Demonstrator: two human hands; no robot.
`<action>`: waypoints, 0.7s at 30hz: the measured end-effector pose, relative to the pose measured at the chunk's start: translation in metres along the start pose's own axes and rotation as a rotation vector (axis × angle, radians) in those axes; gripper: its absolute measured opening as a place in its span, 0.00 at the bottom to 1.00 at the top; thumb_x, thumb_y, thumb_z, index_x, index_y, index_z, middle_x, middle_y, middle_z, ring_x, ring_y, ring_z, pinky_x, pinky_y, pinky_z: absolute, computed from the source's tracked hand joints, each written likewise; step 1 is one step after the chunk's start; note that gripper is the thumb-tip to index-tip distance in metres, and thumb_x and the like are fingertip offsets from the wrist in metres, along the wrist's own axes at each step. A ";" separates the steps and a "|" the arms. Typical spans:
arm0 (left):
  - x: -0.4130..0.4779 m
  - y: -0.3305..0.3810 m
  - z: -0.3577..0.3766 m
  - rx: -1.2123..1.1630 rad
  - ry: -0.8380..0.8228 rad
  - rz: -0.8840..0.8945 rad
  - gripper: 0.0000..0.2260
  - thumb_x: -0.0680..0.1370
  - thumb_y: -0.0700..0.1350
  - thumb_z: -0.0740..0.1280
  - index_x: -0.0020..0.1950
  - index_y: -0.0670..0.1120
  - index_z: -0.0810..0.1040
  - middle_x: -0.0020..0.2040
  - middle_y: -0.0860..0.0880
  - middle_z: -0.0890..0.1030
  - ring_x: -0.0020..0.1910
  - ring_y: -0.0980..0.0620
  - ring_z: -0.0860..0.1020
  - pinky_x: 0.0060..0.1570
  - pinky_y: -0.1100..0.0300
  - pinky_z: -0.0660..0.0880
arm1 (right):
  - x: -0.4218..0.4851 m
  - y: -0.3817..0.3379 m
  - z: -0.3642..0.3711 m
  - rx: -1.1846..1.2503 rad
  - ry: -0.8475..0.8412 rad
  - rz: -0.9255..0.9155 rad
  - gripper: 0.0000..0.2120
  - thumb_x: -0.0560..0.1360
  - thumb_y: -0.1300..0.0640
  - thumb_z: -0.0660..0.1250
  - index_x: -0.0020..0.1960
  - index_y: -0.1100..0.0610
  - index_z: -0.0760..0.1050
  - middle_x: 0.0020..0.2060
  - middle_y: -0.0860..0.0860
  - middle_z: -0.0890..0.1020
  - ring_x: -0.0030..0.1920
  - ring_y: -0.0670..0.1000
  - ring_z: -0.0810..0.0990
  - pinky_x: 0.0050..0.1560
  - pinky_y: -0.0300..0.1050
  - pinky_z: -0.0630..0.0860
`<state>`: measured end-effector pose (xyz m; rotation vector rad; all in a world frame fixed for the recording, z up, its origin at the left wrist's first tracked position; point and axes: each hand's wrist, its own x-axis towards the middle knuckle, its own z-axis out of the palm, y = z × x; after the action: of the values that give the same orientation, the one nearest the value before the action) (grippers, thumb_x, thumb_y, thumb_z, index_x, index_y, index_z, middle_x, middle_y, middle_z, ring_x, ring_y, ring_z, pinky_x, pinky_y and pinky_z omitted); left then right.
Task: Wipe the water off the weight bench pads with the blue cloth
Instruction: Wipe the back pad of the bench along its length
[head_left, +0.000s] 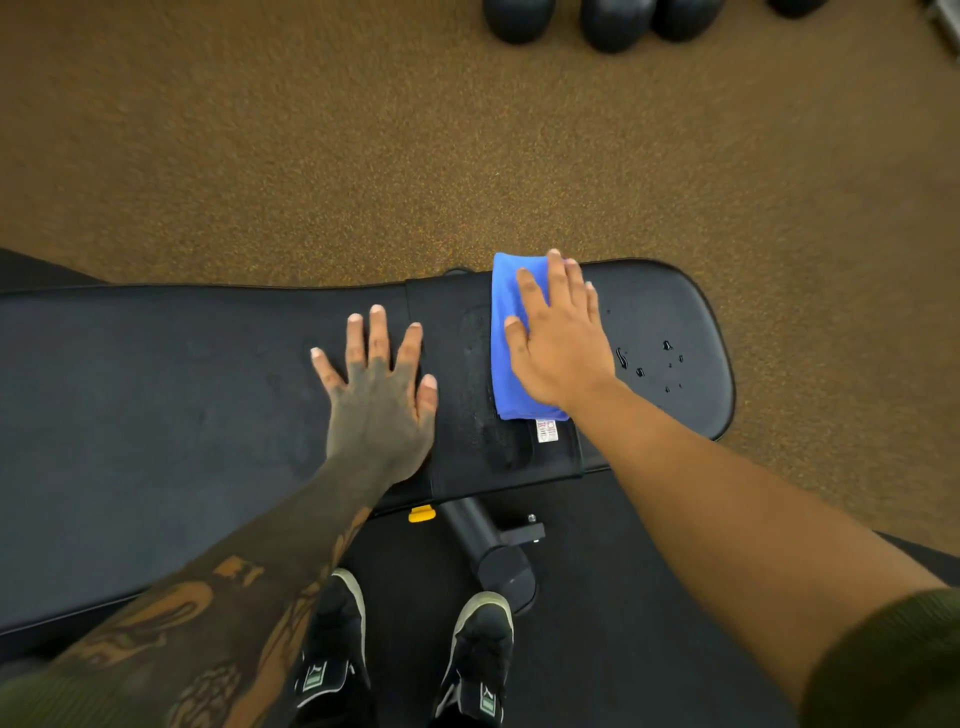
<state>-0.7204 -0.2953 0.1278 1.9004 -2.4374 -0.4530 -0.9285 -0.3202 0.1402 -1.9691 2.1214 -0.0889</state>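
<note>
A black weight bench runs left to right in front of me, with a long back pad on the left and a shorter seat pad on the right. A folded blue cloth lies flat across the seat pad's left part, its white label hanging off the near edge. My right hand presses flat on the cloth, fingers spread. Water drops bead on the seat pad to the right of that hand. My left hand rests flat on the back pad near the gap, fingers apart, holding nothing.
The bench frame and a yellow knob show below the pads, above my two black shoes on a dark mat. Brown speckled floor lies beyond the bench. Several black rounded weights sit at the far top edge.
</note>
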 end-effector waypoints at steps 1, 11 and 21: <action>0.003 0.009 0.001 -0.011 0.000 0.020 0.26 0.81 0.54 0.51 0.78 0.50 0.53 0.80 0.42 0.48 0.79 0.41 0.43 0.71 0.30 0.43 | 0.004 -0.005 0.003 0.000 -0.023 0.004 0.29 0.81 0.46 0.52 0.79 0.54 0.52 0.79 0.60 0.46 0.78 0.61 0.43 0.77 0.58 0.43; 0.008 0.031 0.016 0.076 -0.113 0.060 0.26 0.82 0.56 0.47 0.79 0.53 0.47 0.80 0.44 0.42 0.78 0.41 0.39 0.72 0.30 0.43 | -0.009 -0.003 0.024 -0.028 -0.082 0.006 0.30 0.82 0.48 0.49 0.80 0.52 0.43 0.79 0.56 0.42 0.78 0.58 0.37 0.77 0.59 0.41; 0.008 0.032 0.013 0.084 -0.142 0.068 0.26 0.82 0.56 0.45 0.79 0.53 0.45 0.80 0.44 0.40 0.78 0.40 0.38 0.71 0.29 0.43 | -0.012 0.055 0.012 -0.083 -0.113 0.056 0.28 0.83 0.48 0.47 0.80 0.53 0.42 0.79 0.57 0.41 0.78 0.58 0.37 0.77 0.57 0.39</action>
<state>-0.7552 -0.2937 0.1218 1.8696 -2.6418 -0.5070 -0.9784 -0.3025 0.1186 -1.9093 2.1376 0.1190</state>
